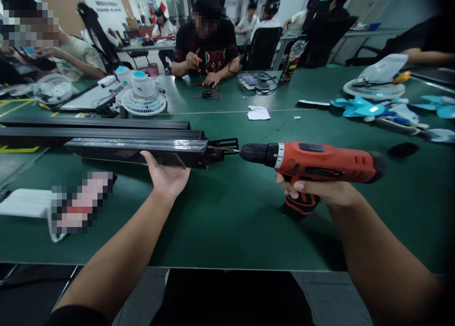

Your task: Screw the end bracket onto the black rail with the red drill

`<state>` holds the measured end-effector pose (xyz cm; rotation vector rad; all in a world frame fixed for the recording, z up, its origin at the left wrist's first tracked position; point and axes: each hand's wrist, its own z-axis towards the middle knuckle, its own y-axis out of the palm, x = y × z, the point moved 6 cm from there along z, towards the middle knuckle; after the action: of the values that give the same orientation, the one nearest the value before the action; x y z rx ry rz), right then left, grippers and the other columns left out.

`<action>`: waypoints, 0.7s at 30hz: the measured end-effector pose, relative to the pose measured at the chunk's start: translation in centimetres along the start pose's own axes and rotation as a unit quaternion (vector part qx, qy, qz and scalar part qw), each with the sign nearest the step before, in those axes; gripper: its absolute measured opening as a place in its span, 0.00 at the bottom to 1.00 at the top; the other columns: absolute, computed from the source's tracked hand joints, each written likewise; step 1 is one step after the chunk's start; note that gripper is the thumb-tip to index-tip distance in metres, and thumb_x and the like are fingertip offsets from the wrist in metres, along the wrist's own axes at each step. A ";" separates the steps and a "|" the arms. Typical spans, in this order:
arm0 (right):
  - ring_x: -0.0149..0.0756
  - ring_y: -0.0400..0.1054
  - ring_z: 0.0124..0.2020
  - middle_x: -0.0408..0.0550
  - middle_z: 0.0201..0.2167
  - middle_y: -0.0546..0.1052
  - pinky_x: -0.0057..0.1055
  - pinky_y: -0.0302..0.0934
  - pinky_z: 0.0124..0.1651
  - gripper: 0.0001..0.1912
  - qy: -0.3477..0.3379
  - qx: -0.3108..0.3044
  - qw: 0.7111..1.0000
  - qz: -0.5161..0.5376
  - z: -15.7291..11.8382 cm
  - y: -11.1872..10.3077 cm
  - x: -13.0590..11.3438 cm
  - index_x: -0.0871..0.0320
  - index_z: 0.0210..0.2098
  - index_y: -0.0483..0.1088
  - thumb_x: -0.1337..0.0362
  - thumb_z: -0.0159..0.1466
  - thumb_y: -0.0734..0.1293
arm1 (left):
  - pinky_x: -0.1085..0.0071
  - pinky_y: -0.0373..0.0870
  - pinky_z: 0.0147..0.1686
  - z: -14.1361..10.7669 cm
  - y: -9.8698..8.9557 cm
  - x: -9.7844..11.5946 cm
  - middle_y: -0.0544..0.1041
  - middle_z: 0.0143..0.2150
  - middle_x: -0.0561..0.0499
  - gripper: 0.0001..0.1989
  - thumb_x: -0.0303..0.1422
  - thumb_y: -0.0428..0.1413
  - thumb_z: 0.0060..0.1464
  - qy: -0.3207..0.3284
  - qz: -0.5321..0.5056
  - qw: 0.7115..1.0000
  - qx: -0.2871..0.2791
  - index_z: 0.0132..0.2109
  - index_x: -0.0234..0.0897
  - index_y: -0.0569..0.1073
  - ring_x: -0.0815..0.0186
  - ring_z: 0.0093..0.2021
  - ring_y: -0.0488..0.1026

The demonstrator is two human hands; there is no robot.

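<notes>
In my right hand (302,189) is a red and black cordless drill (323,162), gripped by its handle and lying level. Its bit points left, toward the end of a long black rectangular bar (142,150); I cannot tell whether the tip touches a screw. My left hand (168,174) is wrapped around the near side of that bar, thumb along its front face, close to the right end. A dark slotted bracket (227,145) and a black cable fitting (215,154) stick out from this end. Two more black bars (106,123) lie right behind it.
A pink phone-like object (85,200) and a white box (26,203) lie at the left. Behind are white fans (144,101), a paper scrap (258,113), blue fan blades (359,107) and a bottle (293,63). Across the green table (227,221), a person holds an orange screwdriver (198,63).
</notes>
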<state>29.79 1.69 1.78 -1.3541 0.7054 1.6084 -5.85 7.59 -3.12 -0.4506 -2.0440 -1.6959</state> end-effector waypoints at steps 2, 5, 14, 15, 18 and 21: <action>0.34 0.76 0.23 0.43 0.26 0.82 0.28 0.80 0.29 0.14 -0.001 -0.003 1.000 -0.005 0.0 0.0 0.0 0.54 0.46 0.89 0.52 0.70 0.83 | 0.55 0.76 0.73 0.0 0.0 0.0 0.84 0.73 0.44 0.43 0.71 0.52 0.71 0.002 0.009 1.000 0.001 0.77 0.49 0.75 0.46 0.80 0.73; 0.33 0.76 0.23 0.43 0.26 0.82 0.28 0.80 0.30 0.14 -0.001 -0.004 1.000 0.000 -0.1 0.0 0.0 0.53 0.46 0.89 0.51 0.70 0.84 | 0.55 0.75 0.74 0.1 -0.1 0.0 0.84 0.73 0.44 0.44 0.71 0.53 0.70 0.003 0.016 1.000 -0.013 0.78 0.49 0.74 0.46 0.80 0.73; 0.36 0.76 0.23 0.43 0.25 0.81 0.31 0.80 0.28 0.14 0.011 -0.004 1.000 -0.006 -0.1 0.0 -0.1 0.53 0.46 0.88 0.51 0.70 0.83 | 0.52 0.76 0.74 0.6 -0.6 -0.1 0.83 0.73 0.43 0.45 0.70 0.56 0.69 -0.003 -0.006 0.999 -0.046 0.80 0.52 0.71 0.44 0.80 0.72; 0.37 0.77 0.23 0.43 0.24 0.81 0.31 0.80 0.29 0.14 0.011 -0.003 1.000 -0.007 -0.1 0.0 -0.1 0.54 0.46 0.88 0.51 0.70 0.83 | 0.52 0.76 0.74 0.6 -0.7 -0.1 0.82 0.74 0.43 0.44 0.70 0.56 0.69 -0.005 -0.007 0.999 -0.044 0.80 0.52 0.70 0.44 0.80 0.72; 0.36 0.77 0.24 0.43 0.25 0.82 0.30 0.80 0.29 0.14 0.013 0.005 1.000 -0.005 -0.1 -0.1 0.0 0.54 0.46 0.89 0.51 0.69 0.84 | 0.52 0.76 0.73 0.4 -0.6 0.0 0.82 0.74 0.44 0.44 0.69 0.56 0.69 -0.004 -0.007 0.999 -0.036 0.80 0.53 0.71 0.45 0.80 0.73; 0.35 0.77 0.24 0.44 0.27 0.82 0.29 0.80 0.29 0.15 0.021 0.005 1.000 0.006 -0.2 -0.1 0.2 0.55 0.46 0.88 0.52 0.69 0.84 | 0.53 0.76 0.73 0.1 -0.4 -0.1 0.82 0.73 0.45 0.42 0.68 0.57 0.69 -0.001 -0.012 0.999 -0.030 0.79 0.53 0.72 0.46 0.78 0.74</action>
<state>30.02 1.58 1.56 -1.3822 0.7466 1.5878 -6.01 7.66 -3.48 -0.4500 -2.0125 -1.7751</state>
